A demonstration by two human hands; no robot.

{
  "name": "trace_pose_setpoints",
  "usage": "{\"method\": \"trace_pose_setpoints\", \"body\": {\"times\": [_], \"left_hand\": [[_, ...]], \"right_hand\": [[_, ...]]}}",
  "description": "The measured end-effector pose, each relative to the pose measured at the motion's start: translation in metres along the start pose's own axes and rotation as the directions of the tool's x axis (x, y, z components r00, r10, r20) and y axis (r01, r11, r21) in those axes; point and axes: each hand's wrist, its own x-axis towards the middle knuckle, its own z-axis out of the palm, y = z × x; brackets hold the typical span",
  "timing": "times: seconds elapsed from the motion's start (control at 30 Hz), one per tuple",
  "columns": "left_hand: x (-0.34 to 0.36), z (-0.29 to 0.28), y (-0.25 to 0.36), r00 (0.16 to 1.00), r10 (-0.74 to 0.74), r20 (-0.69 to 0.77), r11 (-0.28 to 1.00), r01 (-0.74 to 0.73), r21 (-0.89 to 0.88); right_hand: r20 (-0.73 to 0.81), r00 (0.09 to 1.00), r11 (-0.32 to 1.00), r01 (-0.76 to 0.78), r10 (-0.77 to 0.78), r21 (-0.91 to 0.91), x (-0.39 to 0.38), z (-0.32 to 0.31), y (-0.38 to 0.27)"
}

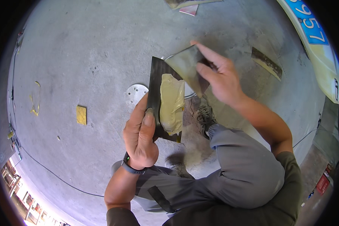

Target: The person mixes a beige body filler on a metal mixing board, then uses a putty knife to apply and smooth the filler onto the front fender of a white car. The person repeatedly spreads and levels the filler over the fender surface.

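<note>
My left hand (pixel 141 141) grips a dark flat board (pixel 154 83) by its left edge, with the thumb on top. A thick smear of pale yellow putty (pixel 171 103) lies on the board. In my right hand (pixel 226 81) is a thin, flat putty spreader (pixel 186 64), with a film of putty on its face. The spreader hangs over the board's upper right corner; whether the two touch I cannot tell. Partly hidden behind board and spreader is a round, light-rimmed thing (pixel 189 92). A white sanding disc with holes (pixel 136 93) lies left of the board.
On the concrete floor lie a yellow block (pixel 81 115), yellow scraps (pixel 35 109) and a dark stained strip (pixel 266 63). A pale car bumper (pixel 326 77) with a blue plate stands at the upper right. A black cable (pixel 60 178) crosses the lower left. My shoe (pixel 204 118) is below the spreader.
</note>
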Motion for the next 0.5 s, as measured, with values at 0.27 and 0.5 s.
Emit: {"method": "trace_pose_setpoints", "body": {"times": [0.27, 0.5], "left_hand": [[0.008, 0.004, -0.008, 0.997, 0.045, -0.062, 0.999, -0.044, 0.02], [0.021, -0.005, -0.014, 0.994, 0.033, -0.1, 0.999, -0.032, 0.013]], "right_hand": [[0.091, 0.995, 0.998, 0.051, -0.047, -0.045, -0.019, 0.031, -0.005], [0.226, 0.968, 0.992, 0.12, -0.11, -0.033, -0.039, 0.037, 0.0]]}}
